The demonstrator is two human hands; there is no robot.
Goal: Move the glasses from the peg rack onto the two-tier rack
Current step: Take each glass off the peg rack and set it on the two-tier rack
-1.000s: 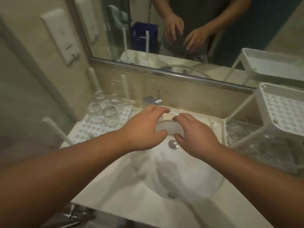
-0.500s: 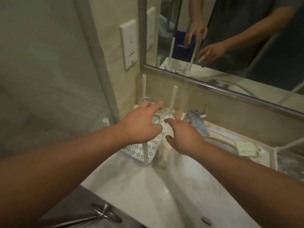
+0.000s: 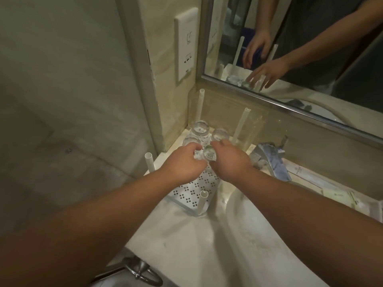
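Both hands over the peg rack (image 3: 194, 191). Right hand (image 3: 229, 162) fingers wrapped around an upturned glass (image 3: 209, 153), which sits between the two hands' fingertips. Left hand (image 3: 182, 164) fingers curled at a second glass (image 3: 191, 141); grasp unclear. Two other glasses (image 3: 200, 129) just beyond the fingertips.

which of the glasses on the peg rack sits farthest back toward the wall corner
The tallest-looking glass, upside down beside the back-left peg. The other three stand nearer the hands.
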